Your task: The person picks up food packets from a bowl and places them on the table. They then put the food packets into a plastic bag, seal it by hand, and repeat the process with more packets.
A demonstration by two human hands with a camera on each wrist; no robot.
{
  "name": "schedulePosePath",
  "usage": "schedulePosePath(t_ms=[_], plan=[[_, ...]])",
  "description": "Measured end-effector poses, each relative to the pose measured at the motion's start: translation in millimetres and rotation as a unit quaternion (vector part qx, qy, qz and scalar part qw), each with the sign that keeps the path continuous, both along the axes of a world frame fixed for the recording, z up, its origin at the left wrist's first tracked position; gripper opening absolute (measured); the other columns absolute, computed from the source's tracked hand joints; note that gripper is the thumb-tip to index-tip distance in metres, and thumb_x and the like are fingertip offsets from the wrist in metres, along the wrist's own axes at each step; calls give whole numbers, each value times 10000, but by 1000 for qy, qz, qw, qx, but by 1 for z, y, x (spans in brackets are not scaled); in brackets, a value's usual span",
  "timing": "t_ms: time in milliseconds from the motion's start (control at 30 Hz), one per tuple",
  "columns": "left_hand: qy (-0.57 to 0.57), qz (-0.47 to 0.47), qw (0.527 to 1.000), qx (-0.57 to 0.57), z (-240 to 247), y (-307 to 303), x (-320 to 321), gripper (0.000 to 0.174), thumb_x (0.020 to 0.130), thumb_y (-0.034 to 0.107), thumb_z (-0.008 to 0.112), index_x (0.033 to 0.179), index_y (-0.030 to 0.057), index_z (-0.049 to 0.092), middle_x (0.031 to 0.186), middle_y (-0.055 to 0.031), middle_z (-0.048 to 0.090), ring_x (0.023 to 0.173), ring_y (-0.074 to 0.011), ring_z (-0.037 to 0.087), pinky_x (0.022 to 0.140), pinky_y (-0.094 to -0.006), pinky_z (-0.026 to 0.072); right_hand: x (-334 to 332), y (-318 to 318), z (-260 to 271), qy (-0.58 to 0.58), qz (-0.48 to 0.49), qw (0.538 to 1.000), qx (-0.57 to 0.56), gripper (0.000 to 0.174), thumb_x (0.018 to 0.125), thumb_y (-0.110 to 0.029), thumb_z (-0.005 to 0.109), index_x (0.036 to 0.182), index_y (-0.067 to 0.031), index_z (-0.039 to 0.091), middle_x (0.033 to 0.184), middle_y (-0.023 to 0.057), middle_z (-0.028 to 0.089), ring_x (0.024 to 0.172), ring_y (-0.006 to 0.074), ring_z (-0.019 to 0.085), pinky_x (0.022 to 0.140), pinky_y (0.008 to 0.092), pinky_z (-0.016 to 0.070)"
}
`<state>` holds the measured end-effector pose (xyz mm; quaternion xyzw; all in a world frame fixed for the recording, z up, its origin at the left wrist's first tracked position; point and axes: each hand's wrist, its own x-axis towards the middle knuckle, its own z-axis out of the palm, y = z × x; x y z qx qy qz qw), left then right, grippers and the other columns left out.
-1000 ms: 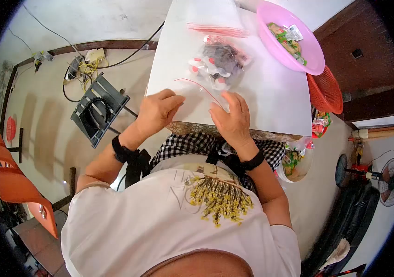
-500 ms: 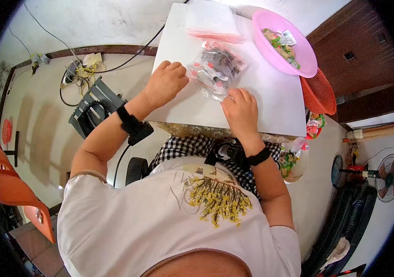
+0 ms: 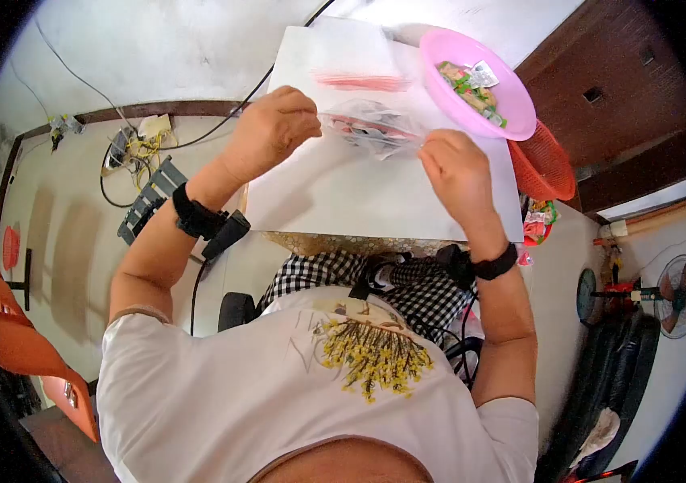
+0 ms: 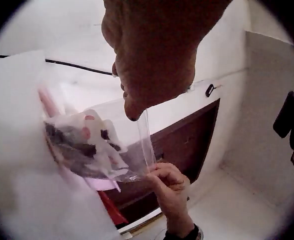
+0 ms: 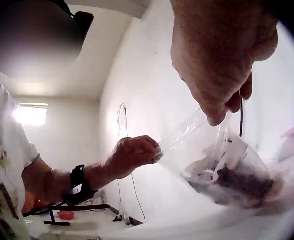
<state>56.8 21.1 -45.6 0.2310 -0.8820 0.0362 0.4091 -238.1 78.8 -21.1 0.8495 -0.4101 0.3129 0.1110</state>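
Observation:
A clear plastic bag (image 3: pixel 379 133) with dark contents and red-marked white pieces is stretched between the two hands over the white table. The left hand (image 3: pixel 274 129) pinches one top corner of the bag, and the right hand (image 3: pixel 459 173) pinches the opposite corner. In the left wrist view the bag (image 4: pixel 87 145) hangs slanted below the left hand (image 4: pixel 154 55), its contents in the lower part. The right wrist view shows the bag (image 5: pixel 227 175) under the right hand (image 5: pixel 222 55), its upper edge pulled taut toward the left hand (image 5: pixel 134 155).
Flat clear bags with red edges (image 3: pixel 359 80) lie at the table's far side. A pink basin (image 3: pixel 520 97) with green and orange packets stands at the back right, above a red basket (image 3: pixel 548 165). A dark slatted stool (image 3: pixel 150 201) is left of the white table (image 3: pixel 343 201).
Both hands have gripped the bag's top edge and moved up and apart, lifting that edge. The red strip or line between the hands one second ago is no longer seen there.

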Motion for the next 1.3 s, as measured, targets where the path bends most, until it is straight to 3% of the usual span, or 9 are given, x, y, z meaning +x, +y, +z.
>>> schedulePosePath(t_ms=[133, 233, 300, 533, 600, 800, 1000, 1100, 1300], plan=[[25, -4, 999, 26, 36, -8, -1, 105, 762, 60, 734, 830, 23, 662, 912, -93, 632, 850, -250, 609, 709, -331, 517, -5, -10, 41, -72, 42, 995, 56, 120, 756, -52, 696, 748, 1, 590, 798, 101, 619, 748, 295, 598, 650, 373, 474], [51, -13, 995, 82, 53, -6, 0, 66, 797, 43, 717, 833, 13, 670, 924, -101, 638, 801, -230, 630, 673, -312, 528, -8, -11, 56, -93, 53, 991, 82, 138, 745, 25, 726, 749, 11, 589, 768, 93, 623, 710, 215, 603, 644, 306, 473], [72, -14, 988, 139, 60, -1, -1, 55, 811, 43, 709, 833, 10, 671, 900, -101, 642, 767, -211, 637, 646, -302, 531, -12, -10, 61, -92, 47, 988, 111, 140, 755, 20, 726, 741, 9, 588, 751, 78, 619, 689, 184, 590, 629, 289, 464], [65, 8, 984, 168, 65, 19, -2, 81, 796, 55, 728, 820, 13, 663, 785, -93, 646, 698, -197, 627, 590, -288, 500, -15, 2, 60, -169, 54, 962, 205, 155, 758, -23, 734, 706, 7, 591, 684, 50, 593, 635, 120, 556, 578, 264, 432], [54, 30, 982, 178, 69, 25, -3, 77, 798, 82, 725, 818, 34, 668, 778, -89, 650, 701, -227, 621, 610, -308, 500, -15, 5, 60, -176, 57, 959, 213, 160, 751, -19, 740, 701, 8, 589, 685, 49, 597, 633, 113, 554, 578, 259, 436], [45, 4, 994, 99, 63, 24, -2, 116, 787, 49, 739, 817, 15, 633, 756, -91, 625, 639, -186, 596, 548, -292, 466, -17, 7, 59, -191, 58, 952, 231, 170, 737, 1, 745, 687, 6, 583, 695, 47, 602, 638, 101, 552, 579, 251, 442], [120, 16, 972, 201, 62, 33, -8, 128, 796, 60, 725, 901, 33, 657, 770, -85, 625, 660, -213, 605, 574, -305, 484, -17, 8, 56, -191, 51, 955, 221, 215, 733, 4, 753, 673, 0, 546, 688, 40, 593, 629, 95, 541, 564, 247, 431], [80, 12, 988, 133, 63, 31, -8, 120, 802, 28, 720, 896, 19, 645, 740, -67, 594, 630, -149, 566, 548, -277, 451, -16, 8, 54, -195, 48, 956, 215, 248, 740, -6, 754, 668, -6, 517, 680, 36, 584, 619, 89, 525, 552, 245, 419], [57, -30, 990, 123, 59, 23, -5, 61, 856, 34, 662, 908, 12, 636, 740, -66, 577, 594, -132, 497, 519, -273, 401, -20, 5, 50, -189, 33, 951, 242, 237, 770, -18, 731, 703, -20, 503, 682, 29, 573, 618, 82, 497, 557, 240, 416]])
